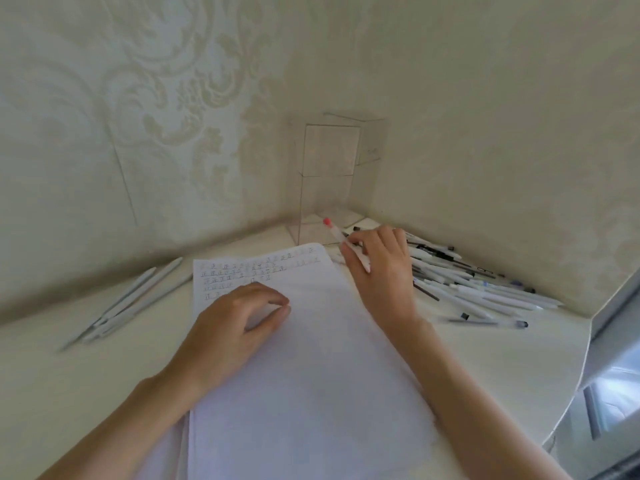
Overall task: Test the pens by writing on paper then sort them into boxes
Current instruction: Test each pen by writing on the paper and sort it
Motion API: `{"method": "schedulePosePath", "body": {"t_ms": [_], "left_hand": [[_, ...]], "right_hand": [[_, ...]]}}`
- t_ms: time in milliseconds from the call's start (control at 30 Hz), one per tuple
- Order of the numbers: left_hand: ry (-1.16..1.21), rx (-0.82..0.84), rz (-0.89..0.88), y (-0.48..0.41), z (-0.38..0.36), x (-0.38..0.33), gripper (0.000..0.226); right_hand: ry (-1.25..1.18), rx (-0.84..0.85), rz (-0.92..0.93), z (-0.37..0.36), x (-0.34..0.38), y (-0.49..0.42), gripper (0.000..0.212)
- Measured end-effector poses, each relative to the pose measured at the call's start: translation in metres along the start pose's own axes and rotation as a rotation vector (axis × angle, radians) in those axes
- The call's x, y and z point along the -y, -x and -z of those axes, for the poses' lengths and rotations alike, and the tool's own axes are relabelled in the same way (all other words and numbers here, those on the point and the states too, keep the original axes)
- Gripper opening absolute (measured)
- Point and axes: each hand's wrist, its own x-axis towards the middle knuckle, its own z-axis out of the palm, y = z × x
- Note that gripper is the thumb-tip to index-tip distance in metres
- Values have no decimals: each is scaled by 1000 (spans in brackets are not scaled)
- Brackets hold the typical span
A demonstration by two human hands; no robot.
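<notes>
Currently right hand (pixel 377 268) pinches red-capped pen (pixel 333 233) mid-barrel. Left hand (pixel 239 323) fingers loosely curled, empty, resting on paper (pixel 311 375). Pen likely light, stiff, slick.

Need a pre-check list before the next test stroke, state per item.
1. Grip: right hand holds the red-ended translucent pen: ok.
2. Writing tip exposed: cannot tell, hidden under the fingers.
3. Sheet steadied: left hand rests on the white paper sheet: ok.
4. Blank space below the written rows: ok.
5. Pen over the sheet: not ok, it is at the right edge, by the pile of pens.
6. Tall clear plastic box in the corner open: cannot tell.
</notes>
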Motion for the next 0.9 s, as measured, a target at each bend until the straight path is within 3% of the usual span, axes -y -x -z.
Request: {"method": "schedulePosePath", "body": {"t_ms": [133,267,433,533,667,767,900], "left_hand": [[37,-8,135,-2,12,-3,53],[-13,37,188,4,20,0,62],[-143,3,130,18,37,6,31],[-225,-1,110,31,46,20,13],[-190,106,194,39,50,24,23],[-266,40,125,35,45,24,46],[-369,-45,69,31,44,23,43]], "right_hand": [[-633,160,-431,12,39,2,10],[-882,391,-514,5,59,7,15],[-1037,504,-694,-19,86,-2,11],[-1044,639,-669,-36,100,4,20],[-1025,750,-568,-47,103,13,25],[-1120,745,-594,-47,100,15,24],[-1197,724,-650,-46,98,16,27]]}}
